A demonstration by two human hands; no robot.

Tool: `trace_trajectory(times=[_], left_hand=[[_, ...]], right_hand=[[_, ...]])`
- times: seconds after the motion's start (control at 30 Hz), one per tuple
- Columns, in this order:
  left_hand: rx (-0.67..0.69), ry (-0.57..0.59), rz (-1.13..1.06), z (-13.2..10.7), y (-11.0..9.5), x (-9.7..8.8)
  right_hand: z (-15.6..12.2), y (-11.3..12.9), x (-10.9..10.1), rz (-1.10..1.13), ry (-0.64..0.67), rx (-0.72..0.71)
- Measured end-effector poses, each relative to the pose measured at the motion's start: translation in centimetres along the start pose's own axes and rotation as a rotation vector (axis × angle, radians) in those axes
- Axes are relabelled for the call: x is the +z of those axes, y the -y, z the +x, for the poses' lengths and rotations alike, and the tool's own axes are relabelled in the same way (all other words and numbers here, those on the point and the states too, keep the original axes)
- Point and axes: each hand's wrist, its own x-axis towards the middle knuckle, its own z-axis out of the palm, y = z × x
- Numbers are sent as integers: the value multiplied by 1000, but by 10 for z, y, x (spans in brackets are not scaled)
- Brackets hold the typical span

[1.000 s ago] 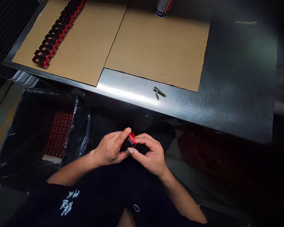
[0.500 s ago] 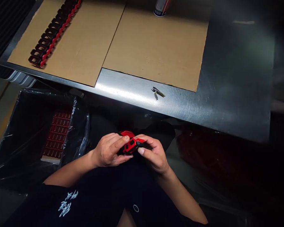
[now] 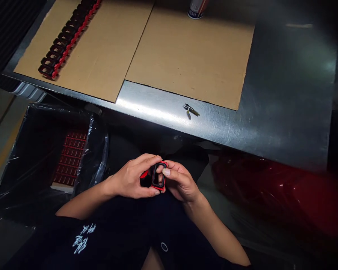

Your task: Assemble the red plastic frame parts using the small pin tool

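In front of my body, my left hand [image 3: 136,176] and my right hand [image 3: 183,182] are both closed on one small red-and-black plastic part [image 3: 154,183]. Its black rectangular frame with an open middle faces up toward me. My left thumb and fingers clasp the red ends from the left. From the right, my right thumb presses on the frame's edge, and fingertips show through the opening. Some of the part's red body is hidden behind my left hand. Closest to the hands on the table lies a metal nail clipper [image 3: 192,110] with its lever swung out.
A long row of similar red-and-black parts [image 3: 64,41] lies on cardboard [image 3: 101,56] over a metal table [image 3: 222,127]. A spray can [image 3: 196,9] stands at the back. Left, a bin lined with dark plastic [image 3: 25,161] holds stacked parts [image 3: 70,159]. Right is a red plastic bag [image 3: 278,191].
The part has been turned in my hands, so its black frame and opening now show instead of its red side. My right thumb has shifted up onto the frame. The view has shifted slightly.
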Motion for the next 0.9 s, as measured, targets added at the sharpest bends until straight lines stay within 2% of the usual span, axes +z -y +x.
trace_trajectory(times=[0.17, 0.23, 0.27, 0.33, 0.4, 0.43, 0.47, 0.5, 0.53, 0.63, 0.7, 0.77, 0.83, 0.9], left_hand=[[-98, 4, -7, -3, 0, 4], [-107, -9, -5, -6, 2, 4], [-118, -21, -14, -8, 3, 4], [-164, -63, -65, -12, 5, 3], [-204, -122, -146, -16, 6, 3], [-212, -148, -178, -17, 5, 4], [-213, -166, -198, -19, 4, 5], [-208, -179, -207, -20, 3, 6], [-199, -185, -207, -21, 2, 7], [-167, -195, -184, -24, -1, 10], [-155, -210, -165, -24, -3, 10], [-146, -231, -152, -23, -5, 8], [-128, -250, -155, -21, -8, 7], [-114, -262, -170, -17, -10, 5]], right_hand=[[-2, 1, 3, -111, 7, 9], [-2, 12, 2, -272, 34, -9], [-1, 21, 0, -400, 7, -70], [6, 46, -8, -729, -207, -322], [19, 77, -19, -1070, -618, -655], [27, 91, -26, -1239, -787, -758], [37, 103, -34, -1377, -922, -802], [47, 113, -42, -1477, -1008, -781], [56, 121, -50, -1546, -1041, -728], [74, 129, -69, -1628, -1051, -673], [72, 125, -74, -1611, -1050, -760], [55, 115, -70, -1561, -983, -864], [27, 98, -57, -1519, -806, -955], [-6, 75, -40, -1510, -535, -1038]])
